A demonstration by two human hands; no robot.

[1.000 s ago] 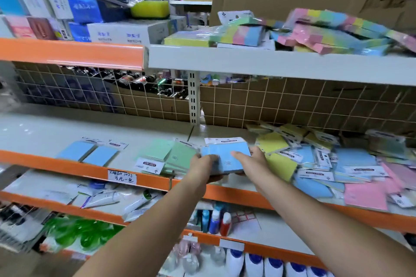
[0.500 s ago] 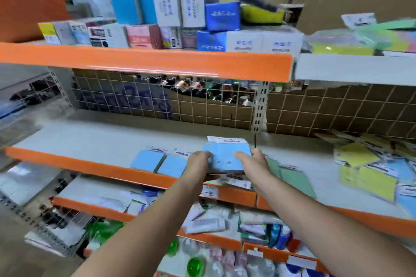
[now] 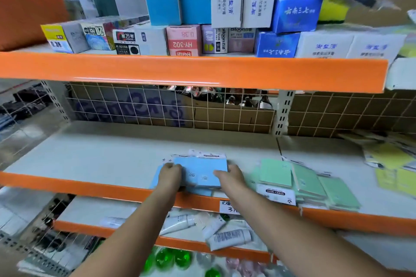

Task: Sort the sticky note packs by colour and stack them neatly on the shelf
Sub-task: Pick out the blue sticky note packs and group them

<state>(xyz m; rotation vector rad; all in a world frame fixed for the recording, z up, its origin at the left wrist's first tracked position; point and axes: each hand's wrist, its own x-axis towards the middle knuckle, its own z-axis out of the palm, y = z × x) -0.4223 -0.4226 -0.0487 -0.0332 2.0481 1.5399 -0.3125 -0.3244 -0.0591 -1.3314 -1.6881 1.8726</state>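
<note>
Gripping one blue pack stack (image 3: 200, 171) from either side, two hands: left (image 3: 170, 175), right (image 3: 229, 177); green packs (image 3: 301, 182) beside.

A row of small printed cardboard boxes (image 3: 184, 40) lines the upper orange-edged shelf. Stacked on that row stand taller blue and white cartons (image 3: 216, 1), with a yellow sponge (image 3: 333, 11) to their right. Far below the row lie white plastic tubes (image 3: 229, 238) and green translucent bottles (image 3: 171, 258).

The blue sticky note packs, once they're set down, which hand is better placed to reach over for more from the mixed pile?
Probably the right hand. Both hands grip the blue packs, but the yellow packs lie far right, beyond the green packs; the left hand would have to cross over.
</note>
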